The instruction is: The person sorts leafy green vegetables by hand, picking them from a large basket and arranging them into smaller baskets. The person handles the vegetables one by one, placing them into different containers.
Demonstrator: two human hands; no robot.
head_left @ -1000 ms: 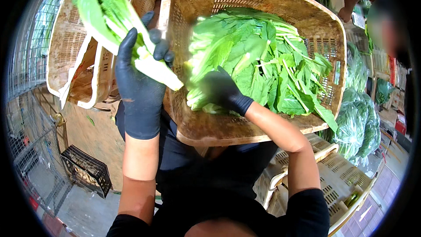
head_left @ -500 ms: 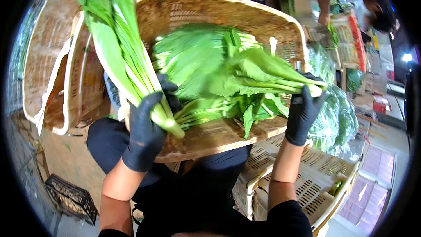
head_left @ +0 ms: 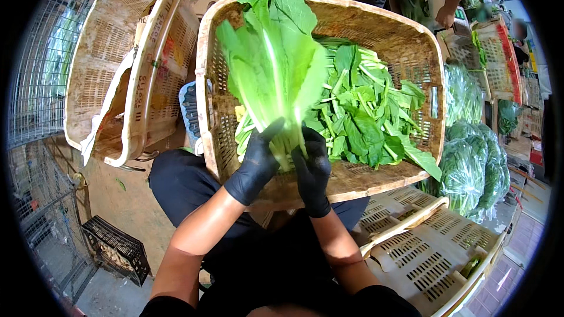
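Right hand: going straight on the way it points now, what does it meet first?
Most likely the leafy bunch: the right hand points up the picture and seems to be touching the bunch's base. The bunch hides what lies beyond, and depth is unclear.

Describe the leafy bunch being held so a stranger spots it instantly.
Find the big stained crate at centre. Over its left half, a black-gloved left hand and right hand hold the leafy bunch by its pale stems. Unlike the greens lying inside, it is held up, leaves overlapping the far rim.
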